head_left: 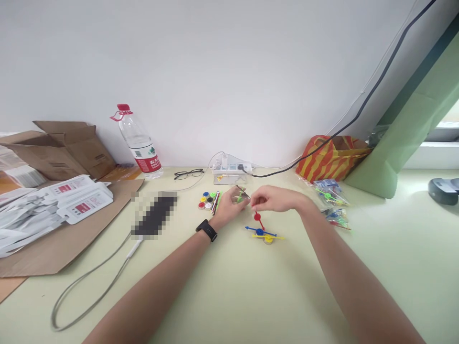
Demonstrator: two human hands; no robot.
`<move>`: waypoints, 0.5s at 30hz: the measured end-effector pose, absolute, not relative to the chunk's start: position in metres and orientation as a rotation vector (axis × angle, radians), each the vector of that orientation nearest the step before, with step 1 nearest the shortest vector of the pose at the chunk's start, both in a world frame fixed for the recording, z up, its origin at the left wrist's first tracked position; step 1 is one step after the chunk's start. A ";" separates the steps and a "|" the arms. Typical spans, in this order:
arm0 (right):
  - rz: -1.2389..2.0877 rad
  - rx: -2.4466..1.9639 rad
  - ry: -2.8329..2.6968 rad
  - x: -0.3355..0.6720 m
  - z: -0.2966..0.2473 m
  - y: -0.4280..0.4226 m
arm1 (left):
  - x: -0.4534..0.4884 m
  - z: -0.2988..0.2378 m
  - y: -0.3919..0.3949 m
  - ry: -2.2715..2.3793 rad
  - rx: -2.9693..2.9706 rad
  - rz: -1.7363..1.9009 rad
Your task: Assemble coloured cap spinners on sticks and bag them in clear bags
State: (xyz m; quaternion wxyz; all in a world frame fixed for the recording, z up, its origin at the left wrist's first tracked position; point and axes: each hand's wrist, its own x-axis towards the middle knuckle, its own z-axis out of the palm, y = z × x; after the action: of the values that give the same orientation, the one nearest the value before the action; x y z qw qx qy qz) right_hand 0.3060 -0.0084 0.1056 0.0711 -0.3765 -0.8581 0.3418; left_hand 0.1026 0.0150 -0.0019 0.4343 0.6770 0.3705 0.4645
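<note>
My left hand, with a black watch on its wrist, is closed around a small green plastic piece with a thin stick. My right hand is pinched just to its right, fingertips almost touching the left hand, and seems to hold the top of a red round-headed stick. Below both hands a blue stick and a yellow stick lie crossed on the pale green table. A cluster of small coloured discs and a few sticks sit left of my left hand.
Glasses, a power strip and a water bottle stand along the wall. Cardboard boxes and white packets fill the left. A striped bag and bags of coloured parts lie right. A grey cable loops front left.
</note>
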 end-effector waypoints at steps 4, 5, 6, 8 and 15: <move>0.966 -1.048 -2.128 0.322 0.135 -0.019 | 0.105 -0.003 0.012 0.946 1.736 1.107; 0.959 -1.011 -2.024 0.325 0.141 -0.022 | 0.105 -0.003 0.012 0.953 1.759 1.104; 0.938 -0.978 -1.936 0.326 0.146 -0.025 | 0.105 -0.004 0.012 0.958 1.782 1.101; 0.858 -0.920 -1.802 0.327 0.154 -0.030 | 0.104 -0.004 0.013 0.956 1.827 1.093; 0.448 -0.978 -1.847 0.318 0.155 -0.033 | 0.102 -0.001 0.011 0.897 1.897 1.061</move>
State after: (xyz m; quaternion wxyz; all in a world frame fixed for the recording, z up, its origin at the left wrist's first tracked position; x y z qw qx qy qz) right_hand 0.3184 -0.0330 0.1551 0.4814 -0.4011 -0.7574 0.1838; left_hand 0.1020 0.0113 -0.0009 0.3849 0.7448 0.3520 0.4164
